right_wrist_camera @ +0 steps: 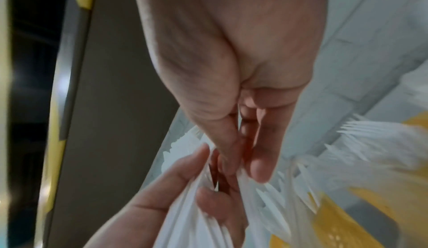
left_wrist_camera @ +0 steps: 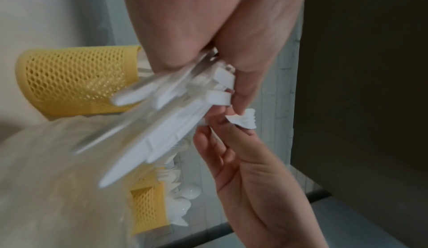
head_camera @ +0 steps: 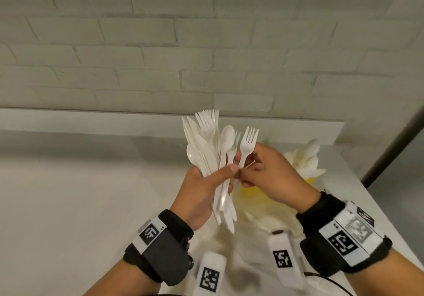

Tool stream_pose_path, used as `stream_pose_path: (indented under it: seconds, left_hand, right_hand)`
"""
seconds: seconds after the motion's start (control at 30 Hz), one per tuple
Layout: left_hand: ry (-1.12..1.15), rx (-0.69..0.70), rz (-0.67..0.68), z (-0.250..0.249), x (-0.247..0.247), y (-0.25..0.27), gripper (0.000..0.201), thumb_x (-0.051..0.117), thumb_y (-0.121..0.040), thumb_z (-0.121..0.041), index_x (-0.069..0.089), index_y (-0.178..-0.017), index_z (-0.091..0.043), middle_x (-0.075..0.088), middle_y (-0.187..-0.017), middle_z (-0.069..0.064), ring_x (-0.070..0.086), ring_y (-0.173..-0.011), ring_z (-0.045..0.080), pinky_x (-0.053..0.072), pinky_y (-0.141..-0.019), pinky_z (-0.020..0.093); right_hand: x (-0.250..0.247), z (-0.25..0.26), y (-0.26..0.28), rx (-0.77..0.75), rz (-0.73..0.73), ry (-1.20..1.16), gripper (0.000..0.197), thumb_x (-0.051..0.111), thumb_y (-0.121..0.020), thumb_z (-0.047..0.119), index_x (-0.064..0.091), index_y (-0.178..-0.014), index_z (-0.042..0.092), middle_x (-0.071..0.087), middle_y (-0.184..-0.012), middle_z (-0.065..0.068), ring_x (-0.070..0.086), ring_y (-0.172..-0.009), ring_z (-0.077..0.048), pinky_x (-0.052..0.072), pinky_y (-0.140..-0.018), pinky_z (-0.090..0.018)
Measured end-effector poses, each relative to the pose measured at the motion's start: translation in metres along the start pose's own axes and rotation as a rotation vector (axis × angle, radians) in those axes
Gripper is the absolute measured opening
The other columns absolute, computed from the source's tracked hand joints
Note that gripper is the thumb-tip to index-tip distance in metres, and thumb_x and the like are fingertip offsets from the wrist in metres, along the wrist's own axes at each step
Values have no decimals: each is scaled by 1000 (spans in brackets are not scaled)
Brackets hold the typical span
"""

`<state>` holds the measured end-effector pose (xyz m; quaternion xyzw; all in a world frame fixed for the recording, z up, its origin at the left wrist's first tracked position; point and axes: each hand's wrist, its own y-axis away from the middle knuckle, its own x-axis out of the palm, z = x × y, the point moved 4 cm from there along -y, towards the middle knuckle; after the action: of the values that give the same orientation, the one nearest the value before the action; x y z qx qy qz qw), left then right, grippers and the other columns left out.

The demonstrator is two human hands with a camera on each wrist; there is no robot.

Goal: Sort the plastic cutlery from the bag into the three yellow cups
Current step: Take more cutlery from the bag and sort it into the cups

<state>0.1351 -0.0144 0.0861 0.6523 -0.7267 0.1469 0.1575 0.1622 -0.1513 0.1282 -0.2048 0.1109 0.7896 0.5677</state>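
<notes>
My left hand (head_camera: 206, 181) grips a fanned bundle of white plastic cutlery (head_camera: 206, 144) upright above the table: forks, knives and spoons mixed. My right hand (head_camera: 259, 169) pinches the handle of one white fork (head_camera: 246, 144) at the bundle's right edge, its tines up. Behind my right hand stands a yellow mesh cup (head_camera: 307, 178) with white spoons (head_camera: 309, 151) sticking out. In the left wrist view two yellow mesh cups (left_wrist_camera: 76, 79) (left_wrist_camera: 148, 208) show, both holding white cutlery. The clear plastic bag (head_camera: 259, 222) lies on the table below my hands.
A white table (head_camera: 80, 192) runs to a white brick wall (head_camera: 206, 43). Two white tagged devices (head_camera: 210, 272) (head_camera: 284, 259) lie at the near edge. A dark pole (head_camera: 394, 146) slants at the right, beyond the table's right edge.
</notes>
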Motion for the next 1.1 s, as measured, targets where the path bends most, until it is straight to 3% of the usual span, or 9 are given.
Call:
stream_pose_path:
  seconds: [0.1,0.3,0.47,0.6,0.8,0.87,0.97,1.03,1.1]
  left_hand:
    - [-34,10,4,0,7,-1,30,65,-88,-6,66,-118,-4,72,-107,5,61,-83,17,45,-65,29]
    - [-31,-14,-93,5,1,-5,31,70,-85,-7,66,-115,-2,64,-89,8,57,-69,16,48,-61,29]
    - [-22,-14,-90,8,-2,-6,31,71,-83,-9,66,-112,-2,58,-87,11,55,-71,18,48,-61,30]
    - [-8,-4,-52,6,-1,-9,28,69,-84,-8,66,-111,-1,62,-82,8,55,-70,18,46,-61,30]
    - [28,-16,-7,8,3,-14,34,69,-85,-8,64,-118,-1,64,-86,5,62,-75,14,48,-61,27]
    - [47,-21,-1,10,5,-15,36,68,-85,-8,62,-120,0,64,-81,4,62,-72,13,49,-60,26]
    - [62,-27,12,11,8,-16,36,68,-84,-9,62,-119,-1,64,-78,2,63,-69,12,50,-59,26]
    - [67,-37,22,13,10,-16,35,68,-84,-9,62,-118,-4,64,-78,2,63,-70,12,50,-60,27]
    - [72,-39,35,14,14,-16,33,68,-86,-10,63,-119,-5,63,-80,2,62,-74,14,50,-62,29]
  right_hand:
    - [-15,-4,7,29,-46,-13,6,65,-89,10,64,-95,9,65,-88,-21,66,-68,-17,60,-70,-35]
    - [-75,-11,-20,-97,-523,293,18,55,-95,21,65,-101,7,65,-95,-13,65,-86,-29,54,-80,-40]
    - [-51,-42,-41,57,-313,614,28,60,-89,17,49,-114,11,68,-94,-9,64,-87,-32,47,-72,-34]
    - [-35,-61,-40,81,-290,803,12,57,-89,24,58,-99,17,70,-94,-6,60,-96,-31,38,-83,-36]
    - [-41,-62,-30,258,-141,887,19,57,-89,33,73,-90,22,64,-103,-3,43,-113,-30,30,-85,-36]
    - [-48,-55,-28,283,-102,795,23,57,-89,30,70,-108,26,62,-117,-3,38,-122,-31,27,-88,-35]
    - [-61,-34,-22,244,-121,689,54,70,-81,37,54,-133,26,51,-137,-3,33,-131,-28,28,-102,-36]
    - [-64,-13,-16,124,-217,521,48,72,-81,37,60,-125,22,57,-125,-3,49,-115,-20,39,-94,-31]
    - [-61,2,-8,52,-229,302,28,64,-87,41,70,-101,17,66,-95,3,58,-79,-9,43,-74,-26]
